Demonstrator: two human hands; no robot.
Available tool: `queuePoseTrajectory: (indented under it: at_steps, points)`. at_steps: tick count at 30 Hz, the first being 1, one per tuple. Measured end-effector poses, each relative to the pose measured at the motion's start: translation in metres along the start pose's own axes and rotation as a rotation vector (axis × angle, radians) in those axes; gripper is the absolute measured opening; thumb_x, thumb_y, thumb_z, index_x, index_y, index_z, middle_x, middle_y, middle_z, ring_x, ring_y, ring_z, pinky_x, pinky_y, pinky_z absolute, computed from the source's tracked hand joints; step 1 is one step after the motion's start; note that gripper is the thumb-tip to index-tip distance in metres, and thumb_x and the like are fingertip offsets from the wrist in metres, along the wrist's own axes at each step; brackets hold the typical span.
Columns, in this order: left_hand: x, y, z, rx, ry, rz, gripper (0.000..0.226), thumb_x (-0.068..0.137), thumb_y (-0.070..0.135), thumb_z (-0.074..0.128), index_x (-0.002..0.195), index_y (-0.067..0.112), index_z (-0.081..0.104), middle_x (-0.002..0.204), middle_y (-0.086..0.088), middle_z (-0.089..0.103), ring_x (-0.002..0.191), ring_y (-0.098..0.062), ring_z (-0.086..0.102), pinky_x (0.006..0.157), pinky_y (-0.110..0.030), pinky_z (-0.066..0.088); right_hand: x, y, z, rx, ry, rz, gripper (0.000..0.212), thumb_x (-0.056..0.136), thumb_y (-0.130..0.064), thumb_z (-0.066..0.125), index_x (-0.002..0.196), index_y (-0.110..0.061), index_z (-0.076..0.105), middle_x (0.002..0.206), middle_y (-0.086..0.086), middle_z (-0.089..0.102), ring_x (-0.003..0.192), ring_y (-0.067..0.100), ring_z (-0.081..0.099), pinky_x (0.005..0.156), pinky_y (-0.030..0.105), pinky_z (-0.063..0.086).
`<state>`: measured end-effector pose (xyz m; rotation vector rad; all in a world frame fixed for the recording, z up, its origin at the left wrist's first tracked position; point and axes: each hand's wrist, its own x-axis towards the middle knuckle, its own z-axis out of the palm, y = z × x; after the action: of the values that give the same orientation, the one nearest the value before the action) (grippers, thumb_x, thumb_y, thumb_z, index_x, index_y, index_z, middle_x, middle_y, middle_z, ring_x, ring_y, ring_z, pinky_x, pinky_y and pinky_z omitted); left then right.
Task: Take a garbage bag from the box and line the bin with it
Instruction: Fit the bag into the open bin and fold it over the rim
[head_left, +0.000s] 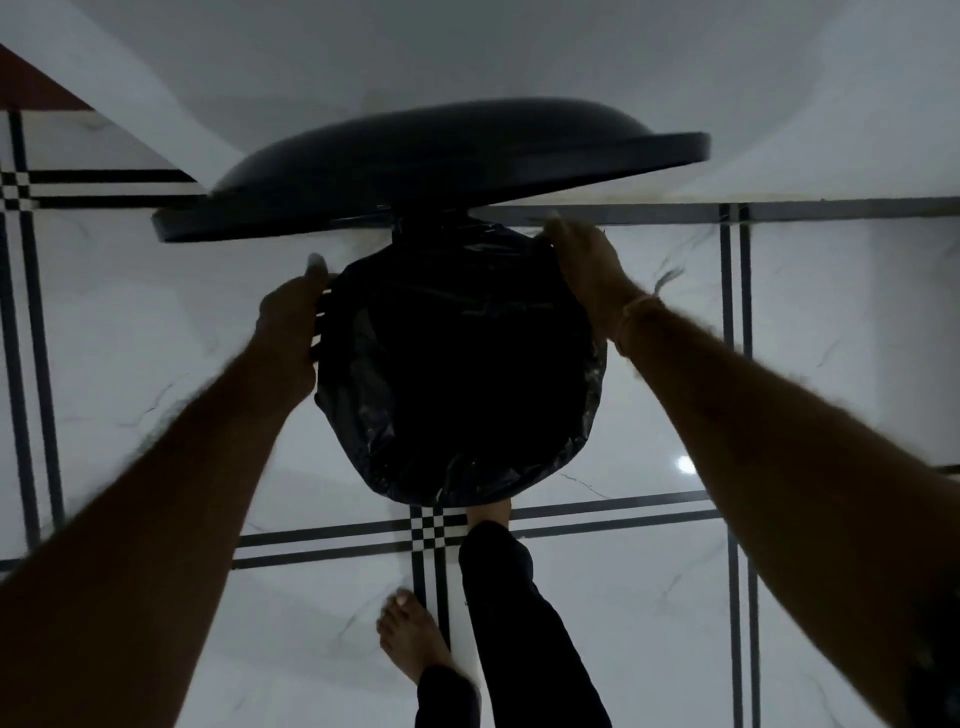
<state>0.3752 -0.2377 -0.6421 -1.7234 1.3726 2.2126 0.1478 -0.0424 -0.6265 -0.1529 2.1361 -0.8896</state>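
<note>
The garbage bag (457, 374) sits in the middle of the frame, black and glossy. I see its mouth spread open and its edge folded over the bin (318, 332), whose ribbed side shows only at the left. Around it lies a white marble floor (779, 415) with dark stripes. The dark lid (431, 166) stands tilted open above the bag. My left hand (291, 327) lies against the bag's left edge, thumb up; blur keeps me from telling whether it grips. My right hand (587, 265) curls its fingers over the bag's upper right edge, grasping it. One bare foot (488, 514) touches the bin's lower edge.
</note>
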Motion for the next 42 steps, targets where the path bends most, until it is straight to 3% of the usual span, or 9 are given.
queuePoseTrajectory:
  at_steps: [5, 11, 17, 21, 25, 29, 32, 36, 42]
  points:
    - [-0.053, -0.037, 0.009, 0.035, 0.370, 0.005, 0.035, 0.099, 0.054, 0.052, 0.083, 0.023, 0.055, 0.092, 0.000, 0.058, 0.084, -0.018, 0.055, 0.076, -0.033, 0.042, -0.072, 0.047, 0.003, 0.061, 0.357, 0.092, 0.055, 0.093, -0.069, 0.039, 0.110, -0.019, 0.057, 0.107, 0.000, 0.065, 0.101, 0.018, 0.065, 0.092, 0.047, 0.056]
    - [-0.081, -0.065, 0.011, -0.206, 0.249, -0.026, 0.022, 0.099, 0.043, 0.061, 0.085, 0.027, 0.062, 0.093, 0.006, 0.066, 0.096, -0.012, 0.061, 0.087, -0.036, 0.052, -0.098, 0.077, 0.023, 0.368, 0.378, 0.436, 0.071, 0.086, -0.068, 0.037, 0.114, -0.008, 0.061, 0.116, 0.015, 0.063, 0.110, 0.036, 0.061, 0.099, 0.051, 0.052]
    - [-0.075, -0.072, 0.005, -0.451, 0.147, -0.187, 0.044, 0.097, 0.046, 0.063, 0.129, 0.016, 0.066, 0.129, -0.003, 0.068, 0.120, -0.022, 0.063, 0.106, -0.044, 0.051, -0.099, 0.080, 0.036, 0.548, 0.369, 0.519, 0.047, 0.106, -0.042, 0.037, 0.119, -0.005, 0.063, 0.123, 0.020, 0.066, 0.113, 0.039, 0.064, 0.094, 0.045, 0.053]
    - [-0.078, -0.072, 0.005, -0.422, 0.209, -0.211, 0.064, 0.095, 0.063, 0.052, 0.137, 0.015, 0.061, 0.136, -0.007, 0.065, 0.123, -0.023, 0.063, 0.107, -0.046, 0.049, -0.100, 0.093, 0.029, 0.602, 0.326, 0.541, 0.044, 0.103, -0.045, 0.039, 0.090, -0.010, 0.063, 0.123, 0.020, 0.067, 0.108, 0.034, 0.065, 0.096, 0.048, 0.056]
    - [-0.100, -0.043, 0.008, -0.291, 0.354, -0.155, 0.080, 0.094, 0.074, 0.038, 0.149, 0.017, 0.048, 0.148, -0.001, 0.054, 0.132, -0.020, 0.050, 0.107, -0.043, 0.038, -0.119, 0.051, -0.001, 0.555, 0.376, 0.257, 0.054, 0.101, -0.060, 0.038, 0.123, -0.014, 0.053, 0.119, 0.003, 0.059, 0.107, 0.026, 0.061, 0.081, 0.036, 0.053]
    - [-0.137, 0.024, 0.014, -0.397, 0.282, 0.139, 0.077, 0.096, 0.073, 0.034, 0.157, 0.025, 0.035, 0.161, 0.000, 0.039, 0.142, -0.019, 0.043, 0.111, -0.043, 0.038, -0.134, -0.040, -0.050, 0.705, 0.197, -0.114, 0.056, 0.103, -0.063, 0.028, 0.150, -0.033, 0.039, 0.156, 0.000, 0.040, 0.131, 0.023, 0.050, 0.106, 0.044, 0.046]
    - [-0.171, 0.066, 0.024, -0.325, 0.140, 0.328, 0.065, 0.097, 0.070, 0.036, 0.153, 0.036, 0.039, 0.157, 0.014, 0.043, 0.142, -0.010, 0.040, 0.113, -0.043, 0.034, -0.149, -0.097, -0.067, 0.541, 0.056, -0.147, 0.055, 0.099, -0.064, 0.040, 0.136, -0.028, 0.059, 0.142, -0.001, 0.055, 0.130, 0.021, 0.050, 0.105, 0.040, 0.042]
    - [-0.203, 0.063, 0.033, -0.071, 0.139, 0.389, 0.025, 0.097, 0.048, 0.059, 0.120, 0.037, 0.062, 0.117, 0.022, 0.063, 0.107, 0.007, 0.055, 0.111, -0.040, 0.042, -0.169, -0.090, -0.053, 0.212, 0.166, -0.169, 0.040, 0.089, -0.052, 0.067, 0.113, -0.019, 0.071, 0.105, -0.005, 0.066, 0.104, 0.017, 0.060, 0.098, 0.033, 0.047]
    - [-0.202, -0.040, 0.026, 0.377, 0.177, 0.417, 0.079, 0.080, 0.058, 0.075, 0.146, 0.029, 0.044, 0.145, 0.001, 0.056, 0.131, -0.021, 0.055, 0.110, -0.043, 0.047, -0.194, -0.001, -0.011, -0.060, 0.188, -0.207, 0.072, 0.085, -0.063, 0.064, 0.147, -0.030, 0.048, 0.146, 0.002, 0.052, 0.138, 0.025, 0.048, 0.114, 0.045, 0.043]
